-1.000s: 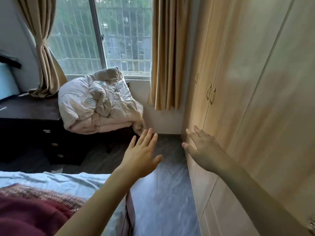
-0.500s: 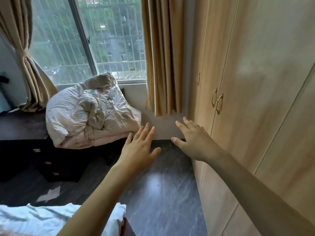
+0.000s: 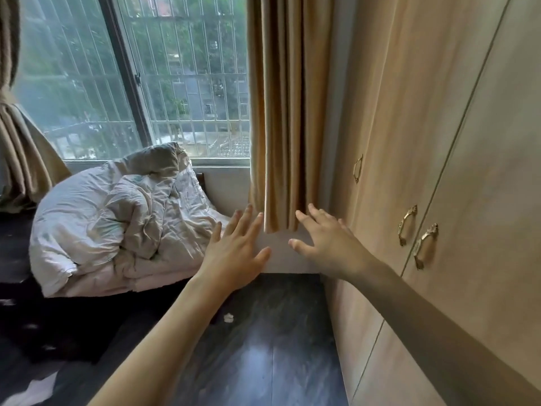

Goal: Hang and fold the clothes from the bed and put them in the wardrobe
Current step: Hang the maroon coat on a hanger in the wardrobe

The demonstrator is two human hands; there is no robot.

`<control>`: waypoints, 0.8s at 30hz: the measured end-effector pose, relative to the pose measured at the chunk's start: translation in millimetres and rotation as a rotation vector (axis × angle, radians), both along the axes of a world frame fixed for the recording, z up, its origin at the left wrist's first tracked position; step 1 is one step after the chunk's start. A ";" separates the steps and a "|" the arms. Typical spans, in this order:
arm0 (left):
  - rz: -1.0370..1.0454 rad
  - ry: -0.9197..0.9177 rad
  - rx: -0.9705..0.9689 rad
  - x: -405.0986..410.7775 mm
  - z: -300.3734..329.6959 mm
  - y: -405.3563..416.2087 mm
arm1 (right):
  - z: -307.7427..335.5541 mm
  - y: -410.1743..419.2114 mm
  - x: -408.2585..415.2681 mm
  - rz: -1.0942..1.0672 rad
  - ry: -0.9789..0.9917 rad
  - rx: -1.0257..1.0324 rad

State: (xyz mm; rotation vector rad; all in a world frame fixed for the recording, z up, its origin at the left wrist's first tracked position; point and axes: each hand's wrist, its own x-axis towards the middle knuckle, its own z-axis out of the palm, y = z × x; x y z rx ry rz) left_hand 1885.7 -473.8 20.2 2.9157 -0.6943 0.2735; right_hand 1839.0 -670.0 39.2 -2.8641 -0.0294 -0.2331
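At 3 o'clock stands the closed wardrobe, crumpled duvet heaped at 9 o'clock under the window, left hand and right hand outstretched mid-air, fingers spread, holding nothing; bed clothes out of view.

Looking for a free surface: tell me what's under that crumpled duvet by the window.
The duvet rests on dark furniture; where they meet is too dark to make out, and anything beneath the bundle is hidden.
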 end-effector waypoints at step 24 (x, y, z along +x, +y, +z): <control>0.393 0.071 -0.007 295.0 -7.3 -12.3 | -6.0 11.8 387.5 0.452 0.090 0.009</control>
